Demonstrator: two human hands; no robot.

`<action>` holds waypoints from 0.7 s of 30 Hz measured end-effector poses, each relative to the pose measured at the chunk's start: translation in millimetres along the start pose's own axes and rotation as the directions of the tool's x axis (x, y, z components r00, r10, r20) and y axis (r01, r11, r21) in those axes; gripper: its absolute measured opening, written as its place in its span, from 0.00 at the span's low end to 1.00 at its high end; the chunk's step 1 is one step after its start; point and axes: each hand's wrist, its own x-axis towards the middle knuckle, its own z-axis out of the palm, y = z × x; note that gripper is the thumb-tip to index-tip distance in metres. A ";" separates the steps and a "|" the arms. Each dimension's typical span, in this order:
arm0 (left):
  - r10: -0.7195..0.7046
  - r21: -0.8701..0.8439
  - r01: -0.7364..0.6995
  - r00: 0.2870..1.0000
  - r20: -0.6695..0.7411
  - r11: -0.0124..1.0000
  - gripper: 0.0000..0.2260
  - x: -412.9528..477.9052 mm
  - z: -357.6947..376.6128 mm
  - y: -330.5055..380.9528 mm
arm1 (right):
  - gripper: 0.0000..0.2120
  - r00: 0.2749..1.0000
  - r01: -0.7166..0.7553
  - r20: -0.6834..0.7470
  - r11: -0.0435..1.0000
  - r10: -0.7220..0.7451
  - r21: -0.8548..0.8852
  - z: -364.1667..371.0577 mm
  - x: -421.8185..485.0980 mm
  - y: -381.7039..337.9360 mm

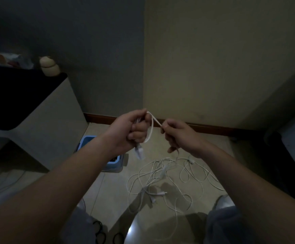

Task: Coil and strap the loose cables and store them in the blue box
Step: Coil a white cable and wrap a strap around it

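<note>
My left hand (127,132) grips a coiled white cable bundle (139,153), whose plug ends hang below my fist. A white strap (151,127) loops round the bundle. My right hand (180,134) pinches the strap's free end and holds it taut to the right. The blue box (85,140) stands on the floor behind my left forearm, which hides much of it. Several loose white cables (162,175) lie tangled on the tiled floor below my hands.
A white cabinet (43,124) with a dark top stands at the left beside the blue box. Walls meet in a corner ahead with a brown skirting board (211,128). Dark furniture (283,155) is at the right. My knees and black scissors (99,231) are at the bottom.
</note>
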 end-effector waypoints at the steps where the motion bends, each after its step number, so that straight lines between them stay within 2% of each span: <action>1: 0.023 -0.046 -0.024 0.999 -0.031 0.999 0.13 0.0 -1.5 1.5 | 0.11 0.999 -0.019 0.028 1.000 0.018 0.004 2.2 0.0 1.7; 4: 0.080 -0.175 -0.097 0.992 -0.103 0.980 0.15 -0.8 -7.2 6.9 | 0.09 0.998 -0.007 0.064 0.997 0.011 -0.075 11.7 -0.8 6.9; 6: 0.118 -0.242 -0.158 0.978 -0.173 0.957 0.16 -0.8 -9.9 10.3 | 0.09 0.992 0.033 0.129 0.979 -0.007 -0.200 16.0 -2.4 9.1; 9: 0.169 -0.254 -0.251 0.938 -0.304 0.934 0.18 -0.6 -13.3 12.2 | 0.17 0.971 0.073 0.237 0.927 0.018 -0.369 19.9 -4.6 9.3; 13: 0.205 -0.188 -0.295 0.899 -0.388 0.937 0.23 -0.6 -18.3 13.7 | 0.23 0.955 0.092 0.296 0.916 0.030 -0.389 25.1 -8.2 6.4; 15: 0.221 -0.137 -0.300 0.884 -0.412 0.944 0.25 0.3 -20.0 14.3 | 0.20 0.960 0.057 0.277 0.940 0.040 -0.335 25.8 -10.0 4.2; 18: 0.252 -0.031 -0.297 0.858 -0.448 0.954 0.25 3.0 -23.7 16.0 | 0.10 0.985 0.105 0.169 0.929 -0.046 -0.355 24.5 -9.2 1.0; 21: 0.252 0.095 -0.235 0.866 -0.431 0.967 0.26 6.4 -24.4 15.7 | 0.08 0.985 0.158 0.121 0.933 -0.125 -0.322 22.7 -10.6 -2.4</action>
